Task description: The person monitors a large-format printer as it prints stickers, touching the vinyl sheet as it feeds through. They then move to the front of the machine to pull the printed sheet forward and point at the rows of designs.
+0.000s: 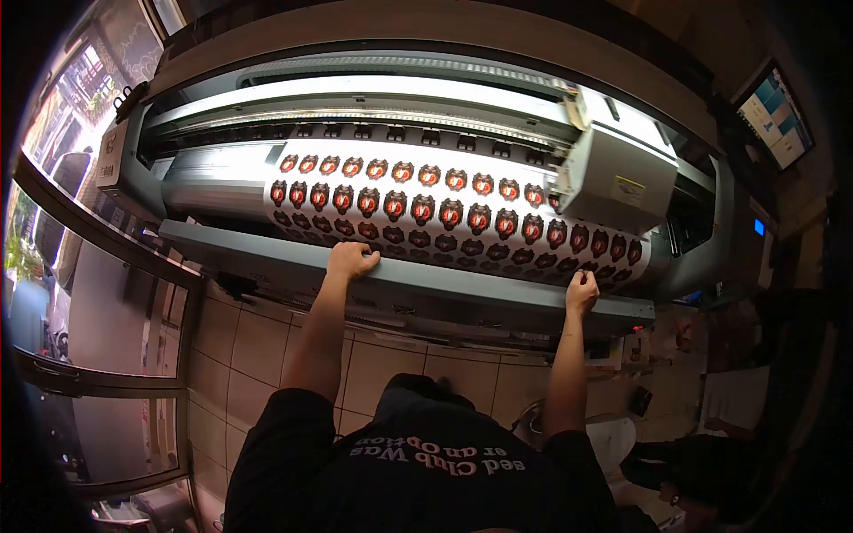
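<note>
A wide-format printer [222,249] stretches across the view in front of me. White print sheet [338,153] comes out over its curved front, covered in rows of red-and-black badge designs. My left hand [354,259] is on the grey front rail [471,282], left of centre, with its fingers curled over the rail's top edge. Farther right, at the same rail near the sheet's lower right part, is my right hand [582,291]. Its fingers are drawn together, and whatever may be between them is too small to make out. The print carriage [617,178] sits above the sheet's right end.
Glass doors [107,293] with metal frames stand on the left. A monitor [775,115] glows at the upper right, above a small blue display [759,226]. Another person's dark-clothed body [675,466] is at the lower right, near a white chair [613,440]. Tiled floor [382,369] lies below the printer.
</note>
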{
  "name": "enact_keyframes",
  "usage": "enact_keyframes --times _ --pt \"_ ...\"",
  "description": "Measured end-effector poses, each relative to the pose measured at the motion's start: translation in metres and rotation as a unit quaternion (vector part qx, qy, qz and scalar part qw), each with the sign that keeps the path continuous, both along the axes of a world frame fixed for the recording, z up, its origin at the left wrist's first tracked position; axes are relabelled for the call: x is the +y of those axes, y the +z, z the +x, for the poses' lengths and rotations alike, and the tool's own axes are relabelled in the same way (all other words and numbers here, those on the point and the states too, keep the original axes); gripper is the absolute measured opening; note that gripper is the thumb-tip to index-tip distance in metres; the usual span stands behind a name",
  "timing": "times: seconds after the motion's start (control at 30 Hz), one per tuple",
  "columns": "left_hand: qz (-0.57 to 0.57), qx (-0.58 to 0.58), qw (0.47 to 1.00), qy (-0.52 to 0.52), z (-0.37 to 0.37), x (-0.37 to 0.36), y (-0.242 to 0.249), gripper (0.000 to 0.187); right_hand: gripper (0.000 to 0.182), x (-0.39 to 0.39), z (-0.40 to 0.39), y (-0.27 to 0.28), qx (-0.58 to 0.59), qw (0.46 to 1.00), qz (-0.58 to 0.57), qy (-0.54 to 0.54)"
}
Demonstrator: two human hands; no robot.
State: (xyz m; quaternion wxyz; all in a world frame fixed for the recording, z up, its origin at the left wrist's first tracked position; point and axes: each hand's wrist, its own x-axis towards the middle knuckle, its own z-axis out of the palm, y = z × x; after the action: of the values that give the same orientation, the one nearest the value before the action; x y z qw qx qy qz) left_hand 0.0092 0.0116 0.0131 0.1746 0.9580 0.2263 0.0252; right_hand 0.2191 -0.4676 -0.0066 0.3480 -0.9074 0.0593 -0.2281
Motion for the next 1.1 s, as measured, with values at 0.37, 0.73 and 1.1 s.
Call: enact_keyframes --times 0.37,0.73,1.1 --pt "0.014 -0.03 0.999 -0.013 0.0004 0.0029 -0.0072 0.042 0.025 -0.0019 0.0022 -0.0042 -0.024 1.0 0.007 0.015" --pt "0.005 -0.005 1.0 -0.009 0.0013 0.0032 -0.005 0.047 0.025 -0.0012 0.0028 -0.0042 -0.043 0.999 0.007 0.015" --pt "0.008 -0.008 1.0 -0.003 0.0014 0.0009 0.0 0.046 0.023 -0.0004 0.0021 -0.0026 -0.027 1.0 0.006 0.01"
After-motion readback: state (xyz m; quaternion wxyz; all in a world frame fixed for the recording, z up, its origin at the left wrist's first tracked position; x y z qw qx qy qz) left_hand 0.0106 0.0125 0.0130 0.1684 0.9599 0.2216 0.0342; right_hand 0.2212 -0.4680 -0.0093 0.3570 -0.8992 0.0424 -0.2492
